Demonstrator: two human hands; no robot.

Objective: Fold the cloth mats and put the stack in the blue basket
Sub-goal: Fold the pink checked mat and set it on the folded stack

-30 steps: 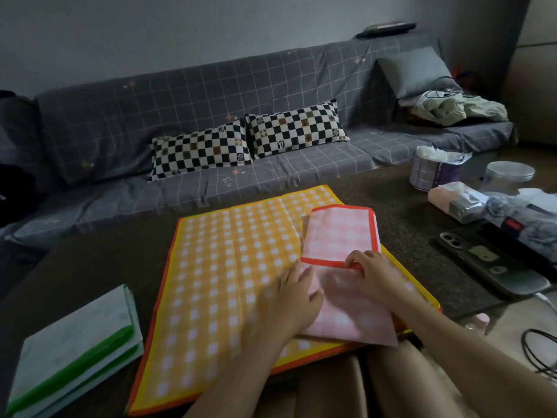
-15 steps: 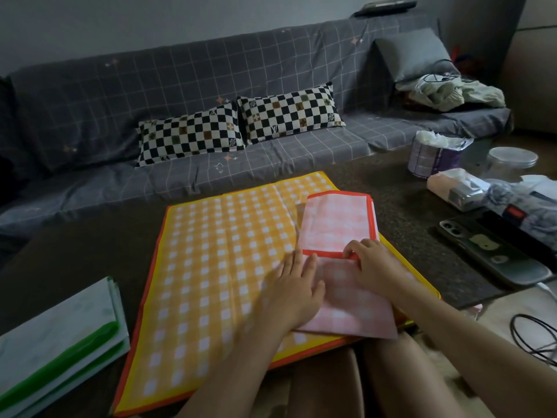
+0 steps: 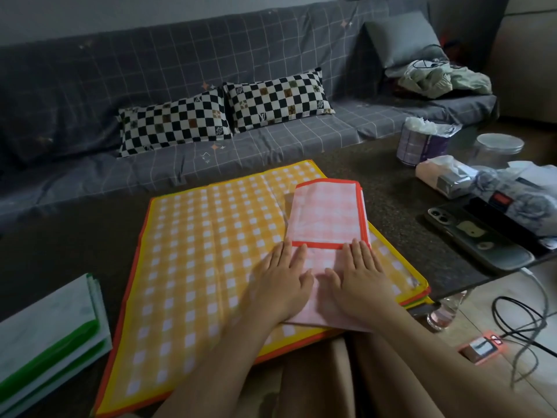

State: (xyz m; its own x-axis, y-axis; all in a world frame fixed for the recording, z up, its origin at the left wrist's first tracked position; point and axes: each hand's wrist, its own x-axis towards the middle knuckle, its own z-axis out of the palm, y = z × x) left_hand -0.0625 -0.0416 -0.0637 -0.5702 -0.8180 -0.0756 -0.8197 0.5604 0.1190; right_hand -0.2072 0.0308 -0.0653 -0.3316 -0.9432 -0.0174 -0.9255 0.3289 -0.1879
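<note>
My right hand (image 3: 360,276) has let go of the red edge and now lies flat beside my left hand (image 3: 281,282), straight fingers (image 3: 358,251) pressing the pink mat (image 3: 327,212), its fold seemingly done.

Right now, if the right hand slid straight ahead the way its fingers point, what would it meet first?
The right hand lies flat on the pink checked mat, fingertips at its folded orange-red border. That raised fold edge would likely come first.
</note>
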